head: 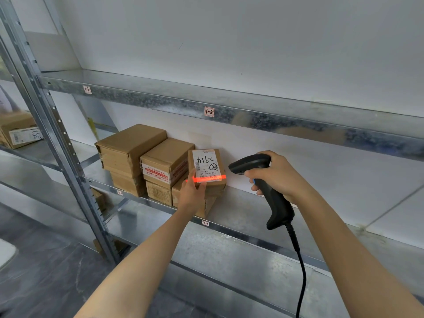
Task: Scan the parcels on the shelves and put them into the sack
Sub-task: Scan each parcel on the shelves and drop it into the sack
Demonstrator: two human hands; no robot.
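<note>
Props the small labelled parcel (206, 165) tipped up with the left grip (192, 191), pinched at its near lower edge, atop the rightmost stack on the middle shelf (252, 212), presumably to face the barcode toward the scanner (276, 203). Wraps the right grip (278, 174) fully round the scanner handle, aimed left, throwing a red line (207, 179) across the label's lower barcode. Other parcels (146, 154) stacked just left, address labels not visible. No sack in view. Cannot tell whether the scan registered. Cable (302, 283) cut off at the bottom edge.
</note>
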